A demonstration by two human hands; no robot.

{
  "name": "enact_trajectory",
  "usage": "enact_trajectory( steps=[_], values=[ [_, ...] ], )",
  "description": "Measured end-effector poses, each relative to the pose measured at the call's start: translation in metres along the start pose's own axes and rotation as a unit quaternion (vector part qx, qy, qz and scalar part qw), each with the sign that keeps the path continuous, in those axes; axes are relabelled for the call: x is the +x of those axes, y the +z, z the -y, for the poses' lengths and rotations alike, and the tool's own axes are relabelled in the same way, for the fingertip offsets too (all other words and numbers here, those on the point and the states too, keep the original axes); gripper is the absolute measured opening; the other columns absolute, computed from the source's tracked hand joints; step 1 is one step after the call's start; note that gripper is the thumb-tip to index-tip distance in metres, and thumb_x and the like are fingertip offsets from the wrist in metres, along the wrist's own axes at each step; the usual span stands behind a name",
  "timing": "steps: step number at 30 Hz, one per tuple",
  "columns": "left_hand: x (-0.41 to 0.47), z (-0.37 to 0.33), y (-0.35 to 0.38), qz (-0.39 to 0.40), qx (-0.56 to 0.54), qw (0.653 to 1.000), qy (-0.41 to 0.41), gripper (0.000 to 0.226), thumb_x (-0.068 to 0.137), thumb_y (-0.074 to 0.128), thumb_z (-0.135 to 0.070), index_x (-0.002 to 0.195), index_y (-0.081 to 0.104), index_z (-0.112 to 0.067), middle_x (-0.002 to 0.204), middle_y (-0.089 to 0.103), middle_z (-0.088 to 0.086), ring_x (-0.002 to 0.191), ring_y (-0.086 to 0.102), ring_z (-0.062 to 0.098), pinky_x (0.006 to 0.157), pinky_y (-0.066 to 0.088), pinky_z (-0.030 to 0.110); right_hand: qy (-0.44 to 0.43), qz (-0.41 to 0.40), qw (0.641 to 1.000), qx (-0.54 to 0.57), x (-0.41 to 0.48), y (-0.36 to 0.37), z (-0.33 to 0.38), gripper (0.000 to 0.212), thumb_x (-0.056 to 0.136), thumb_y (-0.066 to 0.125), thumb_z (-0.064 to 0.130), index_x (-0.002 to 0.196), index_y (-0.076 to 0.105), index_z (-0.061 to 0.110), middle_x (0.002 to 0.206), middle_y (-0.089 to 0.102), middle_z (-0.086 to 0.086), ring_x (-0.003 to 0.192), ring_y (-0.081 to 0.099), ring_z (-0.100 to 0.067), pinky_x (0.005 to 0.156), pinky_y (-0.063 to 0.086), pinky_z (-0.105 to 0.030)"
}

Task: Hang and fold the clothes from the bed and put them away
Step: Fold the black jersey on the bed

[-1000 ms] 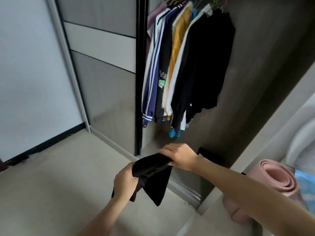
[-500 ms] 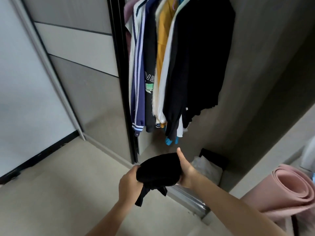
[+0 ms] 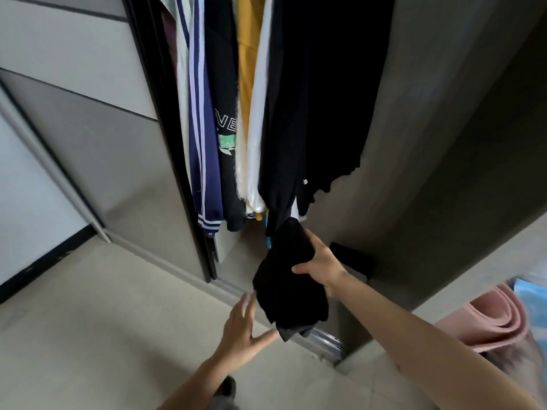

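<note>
Black garment, bunched and limp, gripped by right hand fingers; left hand fingers spread, empty

The folded garment is plain black; the hanging jacket is navy with white stripes. A hanging shirt is mustard yellow; the rolled mat is pink.
</note>
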State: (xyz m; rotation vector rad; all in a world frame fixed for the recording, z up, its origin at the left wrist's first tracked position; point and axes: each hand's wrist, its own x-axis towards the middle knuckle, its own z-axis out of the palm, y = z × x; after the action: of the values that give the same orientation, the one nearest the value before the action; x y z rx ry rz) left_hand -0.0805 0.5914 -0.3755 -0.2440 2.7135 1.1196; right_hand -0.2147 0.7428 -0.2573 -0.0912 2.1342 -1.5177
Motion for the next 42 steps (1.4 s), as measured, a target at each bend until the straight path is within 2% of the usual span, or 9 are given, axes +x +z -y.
enact_trajectory(
  steps=[4, 7, 11, 17, 19, 22, 26, 38, 42],
  values=[
    [0.05, 0.003, -0.018, -0.007, -0.31, 0.94, -0.14, 0.08, 0.093, 0.053, -0.039, 0.151, 0.0, -0.023, 0.159, 0.009, 0.004, 0.144, 0.016, 0.022, 0.111, 0.022, 0.034, -0.024, 0.01, 0.999, -0.033, 0.007, -0.019, 0.02, 0.079, 0.072, 0.069, -0.011, 0.136, 0.042, 0.028, 0.107, 0.062, 0.007, 0.104, 0.059, -0.013, 0.076, 0.048, -0.016],
    [0.085, -0.001, -0.039, 0.013, -0.392, 0.912, -0.117, 0.089, 0.088, 0.066, -0.026, 0.151, 0.004, -0.02, 0.154, 0.024, 0.004, 0.138, 0.03, 0.019, 0.099, 0.033, 0.025, -0.026, 0.035, 0.998, -0.054, 0.008, -0.031, 0.04, 0.063, 0.072, 0.069, -0.013, 0.119, 0.053, 0.027, 0.099, 0.069, 0.005, 0.094, 0.066, -0.009, 0.072, 0.051, -0.016],
    [0.132, -0.008, -0.084, -0.038, -0.271, 0.959, 0.081, 0.118, 0.066, 0.086, -0.019, 0.151, 0.004, -0.015, 0.158, 0.01, 0.002, 0.144, 0.013, 0.015, 0.118, 0.017, 0.036, -0.044, 0.014, 0.988, -0.148, 0.008, -0.04, 0.076, 0.06, 0.073, 0.07, -0.01, 0.113, 0.052, 0.032, 0.1, 0.066, 0.012, 0.09, 0.063, 0.008, 0.072, 0.047, -0.007],
    [0.185, -0.043, -0.114, 0.143, -0.044, 0.942, 0.299, 0.129, 0.06, 0.082, -0.049, 0.143, -0.016, -0.036, 0.146, -0.014, -0.025, 0.134, -0.016, -0.007, 0.111, 0.001, 0.025, -0.021, -0.04, 0.978, -0.201, 0.005, -0.041, 0.08, 0.066, 0.072, 0.072, -0.007, 0.11, 0.05, 0.044, 0.105, 0.063, 0.021, 0.097, 0.058, 0.012, 0.084, 0.044, -0.007],
    [0.196, -0.048, -0.105, 0.221, -0.052, 0.935, 0.273, 0.113, 0.062, 0.085, -0.04, 0.148, 0.012, -0.028, 0.142, 0.012, -0.026, 0.135, 0.007, -0.003, 0.11, 0.015, 0.018, -0.005, -0.054, 0.981, -0.184, 0.002, -0.042, 0.07, 0.068, 0.071, 0.073, -0.006, 0.109, 0.05, 0.046, 0.101, 0.065, 0.025, 0.097, 0.059, 0.01, 0.084, 0.044, -0.009],
    [0.21, -0.04, -0.084, 0.33, -0.105, 0.92, 0.183, 0.059, 0.068, 0.083, -0.024, 0.116, 0.05, -0.029, 0.114, 0.056, -0.022, 0.112, 0.053, -0.001, 0.081, 0.038, 0.002, 0.033, -0.098, 0.983, -0.149, 0.002, -0.049, 0.039, 0.064, 0.069, 0.074, -0.006, 0.105, 0.054, 0.043, 0.094, 0.068, 0.023, 0.091, 0.062, 0.008, 0.079, 0.045, -0.009],
    [0.229, -0.019, -0.04, 0.373, -0.145, 0.909, 0.116, 0.027, 0.074, 0.077, -0.005, 0.091, 0.062, -0.019, 0.082, 0.07, -0.015, 0.082, 0.064, -0.001, 0.07, 0.046, 0.012, 0.103, -0.187, 0.974, -0.074, 0.016, -0.051, -0.034, 0.05, 0.067, 0.073, -0.014, 0.097, 0.058, 0.024, 0.087, 0.065, 0.005, 0.08, 0.063, -0.002, 0.074, 0.047, -0.016],
    [0.442, 0.048, 0.194, 0.182, -0.021, 0.975, 0.122, 0.036, 0.085, 0.063, -0.005, 0.12, 0.057, -0.003, 0.115, 0.063, 0.017, 0.109, 0.059, 0.03, 0.094, 0.045, 0.042, 0.123, -0.346, 0.922, 0.125, 0.243, -0.089, -0.307, 0.047, 0.074, 0.068, -0.012, 0.104, 0.057, 0.021, 0.09, 0.063, 0.01, 0.085, 0.059, -0.006, 0.06, 0.043, -0.004],
    [0.547, 0.053, 0.283, 0.036, 0.18, 0.957, 0.225, 0.061, 0.089, 0.056, -0.042, 0.143, 0.034, -0.022, 0.133, 0.051, 0.008, 0.124, 0.047, 0.024, 0.1, 0.038, 0.039, 0.11, -0.362, 0.913, 0.151, 0.338, -0.156, -0.407, 0.061, 0.077, 0.072, -0.002, 0.128, 0.048, 0.02, 0.11, 0.057, 0.005, 0.094, 0.056, -0.012, 0.063, 0.046, -0.01]
  ],
)
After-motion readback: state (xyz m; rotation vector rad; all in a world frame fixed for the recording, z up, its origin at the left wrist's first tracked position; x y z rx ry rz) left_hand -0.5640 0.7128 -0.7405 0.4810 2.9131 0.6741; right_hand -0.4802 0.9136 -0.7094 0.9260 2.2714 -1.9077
